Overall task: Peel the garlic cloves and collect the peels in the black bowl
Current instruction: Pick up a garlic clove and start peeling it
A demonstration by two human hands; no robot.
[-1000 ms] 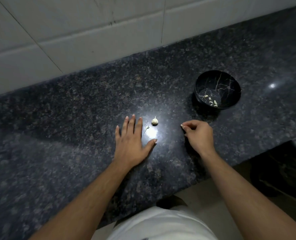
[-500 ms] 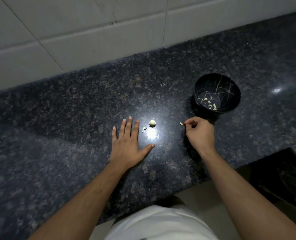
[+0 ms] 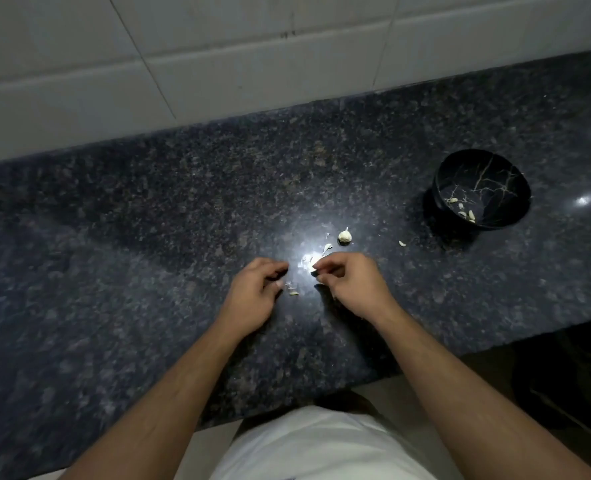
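Pinching a pale garlic clove [image 3: 315, 263] between thumb and curled fingers, the right hand [image 3: 351, 284] is held low over the middle of the counter [image 3: 148, 237], towards its front edge. The left hand [image 3: 254, 292] is seen just beside it, fingers curled, whether anything is held cannot be told. Loose peels [image 3: 292, 289] are scattered between the hands. Another clove [image 3: 345, 235] lies slightly further back. The black bowl [image 3: 482, 192], with peels inside, is placed well apart towards the right end; one stray peel [image 3: 402, 243] lies before it.
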